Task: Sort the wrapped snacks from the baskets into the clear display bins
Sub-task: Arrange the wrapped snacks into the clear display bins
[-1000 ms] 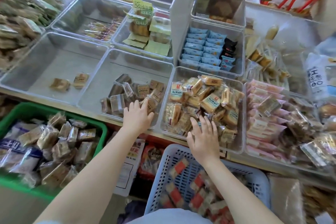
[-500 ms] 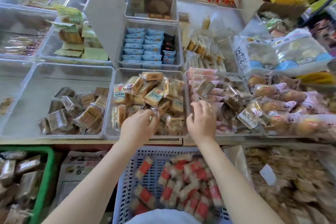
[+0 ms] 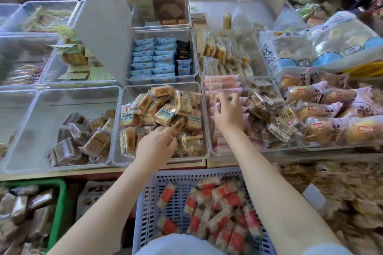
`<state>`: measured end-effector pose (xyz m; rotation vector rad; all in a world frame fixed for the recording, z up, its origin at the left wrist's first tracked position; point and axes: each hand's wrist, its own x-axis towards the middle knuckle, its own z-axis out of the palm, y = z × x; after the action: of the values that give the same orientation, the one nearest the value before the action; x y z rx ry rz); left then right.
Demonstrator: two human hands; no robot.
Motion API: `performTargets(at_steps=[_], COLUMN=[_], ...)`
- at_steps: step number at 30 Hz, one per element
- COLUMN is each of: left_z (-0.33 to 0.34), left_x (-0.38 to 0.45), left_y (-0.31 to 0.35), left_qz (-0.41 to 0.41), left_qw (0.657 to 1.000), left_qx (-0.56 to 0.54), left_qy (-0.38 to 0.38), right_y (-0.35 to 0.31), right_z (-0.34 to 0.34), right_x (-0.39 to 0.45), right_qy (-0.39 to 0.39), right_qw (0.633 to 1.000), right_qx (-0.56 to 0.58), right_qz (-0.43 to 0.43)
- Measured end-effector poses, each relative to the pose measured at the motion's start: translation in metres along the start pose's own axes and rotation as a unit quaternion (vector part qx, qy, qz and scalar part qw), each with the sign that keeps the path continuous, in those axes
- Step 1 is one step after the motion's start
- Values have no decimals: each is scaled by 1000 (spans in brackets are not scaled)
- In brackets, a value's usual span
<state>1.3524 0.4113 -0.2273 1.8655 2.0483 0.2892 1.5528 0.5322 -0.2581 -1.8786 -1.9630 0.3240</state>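
My left hand (image 3: 157, 143) reaches over the middle clear bin (image 3: 118, 151), which is piled with tan wrapped biscuits. Its fingers pinch a small brown wrapped snack (image 3: 177, 125). My right hand (image 3: 228, 114) is over the neighbouring clear bin (image 3: 208, 136), with its fingers curled on a pink wrapped snack (image 3: 217, 100) among the stacked pink packets. Below my arms sits a pale blue lattice basket (image 3: 145, 203) of red-and-tan wrapped snacks (image 3: 217, 213). A green basket (image 3: 60, 203) with brown wrapped snacks stands at the lower left.
A clear bin (image 3: 31, 122) to the left holds brown packets (image 3: 83, 141). Behind is a bin of blue packets (image 3: 153, 58). A white divider board (image 3: 103, 33) leans upright. Long bread packs (image 3: 323, 109) and a large bag (image 3: 321, 47) crowd the right.
Both hands moved right. The left went from the brown-packet bin to the middle bin and took a brown snack. The right went from the middle bin to the pink packets.
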Motion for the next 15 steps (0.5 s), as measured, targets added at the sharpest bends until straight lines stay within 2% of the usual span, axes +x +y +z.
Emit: performTargets(at_steps=[3, 5, 8, 10, 12, 15], left_z=[-1, -4, -14, -23, -30, -38], left_x=[-5, -8, -11, -15, -21, -33], left_y=[-6, -10, -20, -30, -44, -66], left_qz=[5, -15, -66, -71, -44, -49], left_qw=[999, 993, 952, 920, 925, 952], left_qx=[-53, -120, -298, -382, -374, -303], left_qy=[8, 4, -21, -51, -50, 7], right_y=[-8, -20, -45, -62, -79, -107], right_z=[-19, -35, -51, -52, -46, -27], right_x=[-20, -39, -65, -76, -82, -88], right_qy=[-8, -45, -165, -244, -305, -352], right_qw=[992, 974, 916, 886, 874, 867], right_qx=[124, 220, 366, 393, 378, 351], right_qz=[-21, -28, 7, 14, -1, -36])
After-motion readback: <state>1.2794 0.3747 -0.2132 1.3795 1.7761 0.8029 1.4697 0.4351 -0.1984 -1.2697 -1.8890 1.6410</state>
